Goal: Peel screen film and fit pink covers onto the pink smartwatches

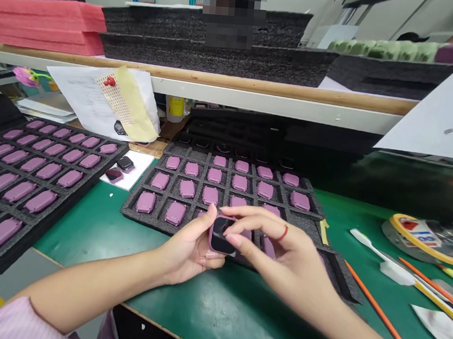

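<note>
My left hand [191, 247] grips a small purple watch case with a black screen [221, 235] just above the green mat. My right hand [279, 249], with a red ring on one finger, curls over the same case, its fingertips pressing on the screen. Both hands hover at the near edge of a black foam tray [310, 213] whose pockets hold several purple cases [214, 175]. Part of that tray is hidden behind my hands.
A second foam tray of purple cases [33, 175] lies at left. Two cases sit on a white card [132, 175] between the trays. At right are orange sticks [373, 304], a white brush [384, 260] and a tape roll [428, 240]. A shelf [256, 96] with foam sheets runs overhead.
</note>
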`<state>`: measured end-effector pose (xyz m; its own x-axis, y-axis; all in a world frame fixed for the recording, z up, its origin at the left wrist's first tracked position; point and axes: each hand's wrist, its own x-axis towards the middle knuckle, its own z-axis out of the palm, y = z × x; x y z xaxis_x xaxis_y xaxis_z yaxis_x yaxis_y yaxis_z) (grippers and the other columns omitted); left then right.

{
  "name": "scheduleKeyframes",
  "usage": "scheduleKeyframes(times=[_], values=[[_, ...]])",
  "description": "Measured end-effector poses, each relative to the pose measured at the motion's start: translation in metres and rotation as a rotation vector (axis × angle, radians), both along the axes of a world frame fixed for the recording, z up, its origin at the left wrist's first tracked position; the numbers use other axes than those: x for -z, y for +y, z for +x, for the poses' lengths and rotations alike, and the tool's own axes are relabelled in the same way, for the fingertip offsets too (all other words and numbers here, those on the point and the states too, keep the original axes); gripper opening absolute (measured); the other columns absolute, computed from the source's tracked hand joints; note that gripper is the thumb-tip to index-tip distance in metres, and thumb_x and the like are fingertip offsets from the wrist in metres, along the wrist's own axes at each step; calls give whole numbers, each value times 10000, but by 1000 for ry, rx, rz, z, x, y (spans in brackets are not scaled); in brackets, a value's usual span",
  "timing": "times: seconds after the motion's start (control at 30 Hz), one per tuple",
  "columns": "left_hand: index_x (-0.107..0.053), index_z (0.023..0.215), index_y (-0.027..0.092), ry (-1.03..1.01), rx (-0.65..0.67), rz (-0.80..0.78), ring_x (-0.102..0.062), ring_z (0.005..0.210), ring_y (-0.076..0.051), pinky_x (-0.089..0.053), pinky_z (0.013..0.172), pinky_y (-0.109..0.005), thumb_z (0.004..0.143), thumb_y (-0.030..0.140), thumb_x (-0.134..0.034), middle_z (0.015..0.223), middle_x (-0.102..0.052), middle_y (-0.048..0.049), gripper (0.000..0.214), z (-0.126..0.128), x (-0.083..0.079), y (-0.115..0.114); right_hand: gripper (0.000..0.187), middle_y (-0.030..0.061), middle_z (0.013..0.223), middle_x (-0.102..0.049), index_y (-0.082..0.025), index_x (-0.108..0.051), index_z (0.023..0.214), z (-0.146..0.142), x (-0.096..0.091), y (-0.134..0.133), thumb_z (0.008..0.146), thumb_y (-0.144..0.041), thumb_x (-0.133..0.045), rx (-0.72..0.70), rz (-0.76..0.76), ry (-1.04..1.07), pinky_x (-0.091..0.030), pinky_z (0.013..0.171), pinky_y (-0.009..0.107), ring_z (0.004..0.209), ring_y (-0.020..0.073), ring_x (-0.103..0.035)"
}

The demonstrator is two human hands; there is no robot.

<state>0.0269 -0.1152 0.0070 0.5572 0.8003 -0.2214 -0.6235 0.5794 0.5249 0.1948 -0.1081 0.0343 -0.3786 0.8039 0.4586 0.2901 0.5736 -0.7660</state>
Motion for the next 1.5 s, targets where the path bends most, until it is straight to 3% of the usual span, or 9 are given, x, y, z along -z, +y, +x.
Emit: scheduleKeyframes(times=[0.23, 0.33, 0.43, 0.6, 0.77, 1.0, 1.17, 1.27, 1.5], values=[[-754, 949, 128, 15, 38, -8, -423, 418, 0, -268, 400, -129, 728, 583, -831, 814, -714, -68, 511, -3, -2, 1, 124, -1, 916, -761, -275, -733, 819, 17, -5, 9, 891, -374, -752, 231, -128, 443, -625, 673, 247, 629, 105, -687], [-766, 946, 136, 15, 54, 2, -427, 416, -3, -258, 400, -135, 745, 587, -816, 814, -718, -72, 497, -4, -1, 1, 60, 2, 955, -781, -277, -736, 867, 18, -8, 6, 902, -324, -746, 230, -108, 428, -657, 789, 282, 771, 144, -760], [-768, 959, 144, 13, 63, 20, -425, 418, -4, -250, 401, -140, 774, 596, -787, 829, -717, -71, 489, -5, 0, 0, 150, 6, 1081, -782, -296, -724, 1010, 15, -10, 3, 881, -229, -760, 241, -5, 391, -635, 952, 336, 1041, 199, -752], [-758, 975, 156, -19, 90, 47, -420, 421, -7, -226, 400, -148, 797, 581, -774, 848, -709, -67, 461, -5, -1, 0, 220, -8, 975, -797, -289, -730, 992, 19, -10, 3, 878, -101, -727, 236, 293, 181, -660, 863, 316, 914, 181, -774], [-724, 918, 156, -41, 96, 70, -382, 427, -24, -207, 400, -150, 812, 591, -752, 671, -574, 12, 449, -5, 0, -2, 414, 22, 1026, -804, -258, -717, 1171, 28, -11, -4, 825, -32, -750, -45, 588, -126, -661, 849, 319, 947, 204, -771], [-708, 967, 151, -3, 97, 121, -344, 420, -19, -178, 371, -163, 815, 639, -719, 714, -557, 13, 512, -4, -3, -3, 505, -2, 1161, -771, -366, -543, 1425, 28, 0, -20, 982, -124, -525, -187, 421, -282, -631, 913, 400, 1048, 237, -738], [-658, 893, 142, 68, 43, 183, -312, 428, -11, -170, 374, -154, 803, 649, -727, 663, -499, 43, 520, -3, -2, -4, 470, 22, 919, -774, -298, -567, 1342, 11, -1, -12, 903, -223, -719, -86, 614, -291, -596, 713, 402, 785, 229, -714], [-605, 844, 144, 144, 25, 269, -304, 427, -8, -178, 363, -158, 805, 645, -725, 697, -533, 32, 517, -1, 1, -5, 549, 36, 831, -699, -219, -517, 1377, 3, 0, -10, 905, -405, -728, -18, 492, -305, -540, 643, 382, 709, 206, -634], [-582, 877, 162, 168, -7, 117, -297, 424, -25, -190, 355, -135, 792, 621, -748, 624, -488, 56, 496, -3, -1, -4, 472, 53, 1013, -725, -283, -554, 1252, 3, 2, -6, 844, -271, -791, -15, 357, -151, -566, 760, 388, 859, 223, -670]])
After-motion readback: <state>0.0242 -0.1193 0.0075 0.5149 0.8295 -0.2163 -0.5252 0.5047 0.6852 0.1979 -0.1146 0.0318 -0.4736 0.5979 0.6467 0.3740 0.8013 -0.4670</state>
